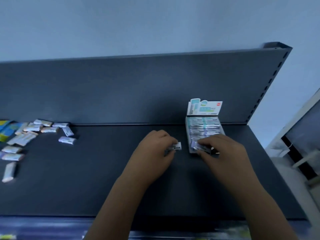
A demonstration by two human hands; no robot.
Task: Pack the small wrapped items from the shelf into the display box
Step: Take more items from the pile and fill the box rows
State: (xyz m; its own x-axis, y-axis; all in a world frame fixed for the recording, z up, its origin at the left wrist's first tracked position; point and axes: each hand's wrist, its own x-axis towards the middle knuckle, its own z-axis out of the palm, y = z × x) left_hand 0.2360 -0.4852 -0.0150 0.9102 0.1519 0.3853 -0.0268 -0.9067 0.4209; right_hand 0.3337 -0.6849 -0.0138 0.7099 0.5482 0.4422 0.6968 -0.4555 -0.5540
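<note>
the left hand pinches a wrapped item beside the display box, where the right hand grips another wrapped piece at its front.

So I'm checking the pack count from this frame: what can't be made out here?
Head view only:
Front of the display box: covered by the right hand, so free slots can't be counted.
Print on the wrapped item the left hand pinches: blurred and too small.
Loose items at the left: the pile runs off the edge, so no full count.
Lower shelf: blurred, cut off by the bottom edge.
</note>
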